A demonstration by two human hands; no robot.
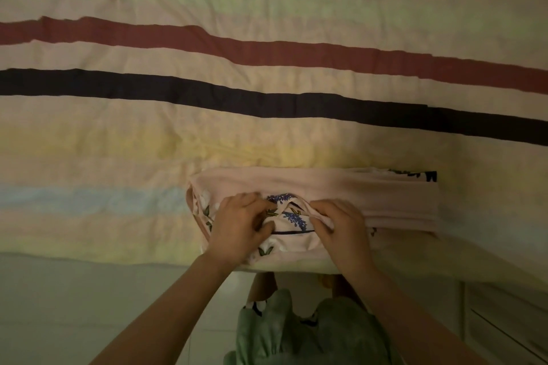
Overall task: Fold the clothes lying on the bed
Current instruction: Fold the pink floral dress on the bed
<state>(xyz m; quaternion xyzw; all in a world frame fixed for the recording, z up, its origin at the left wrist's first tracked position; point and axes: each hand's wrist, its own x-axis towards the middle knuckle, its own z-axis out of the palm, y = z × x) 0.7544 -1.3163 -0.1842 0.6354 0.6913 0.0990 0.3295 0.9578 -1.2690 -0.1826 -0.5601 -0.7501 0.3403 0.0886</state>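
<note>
Both hands at bed's near edge: left hand (240,227) and right hand (341,230) each pinch folds of the pink floral garment (326,190), lying on the striped bedsheet (207,127).

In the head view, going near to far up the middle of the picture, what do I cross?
Green garment worn by the person → hands, left hand and right hand, on the pink floral garment → dark stripe → red stripe on the bedspread.
</note>
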